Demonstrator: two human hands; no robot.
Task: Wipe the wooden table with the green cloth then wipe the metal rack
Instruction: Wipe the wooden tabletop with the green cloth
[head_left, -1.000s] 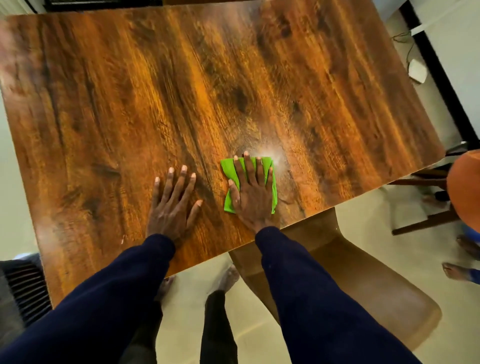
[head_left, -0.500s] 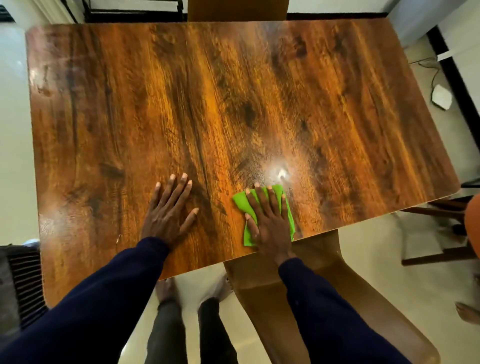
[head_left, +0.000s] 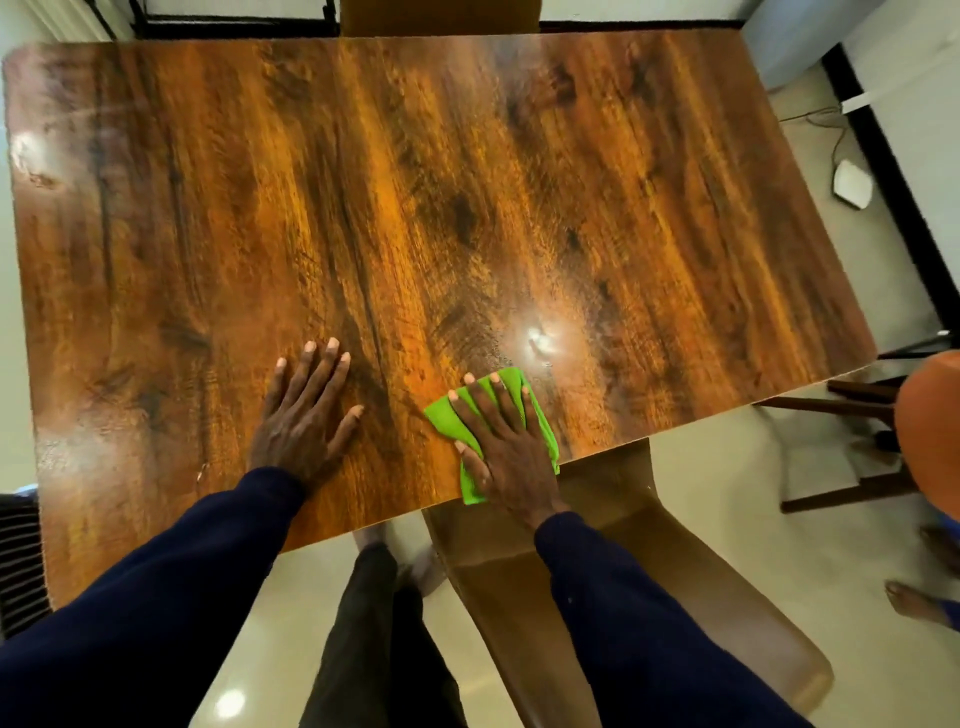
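Green folded cloth (head_left: 530, 421) sits at the near edge of the glossy dark-grained wooden surface (head_left: 467, 182), one corner already hanging past that edge over the brown curved chair seat (head_left: 597, 597).

Head view, risks: judged from here, a stroke pulled further toward the person would drag the cloth off the edge and onto the chair or floor. Cloth is only pinned, not gripped, so a fast sweep could also let it bunch or slip out from under the palm. Most of the surface away from the cloth looks yet to cover; metal rack can't be identified for certain in this view.

Hands: right hand (head_left: 506, 441) flat, fingers spread wide, pressing down on the cloth, no pinch. Left hand (head_left: 306, 415) also flat and splayed, bare on the surface beside the cloth, apart from it, holding nothing, likely bracing.
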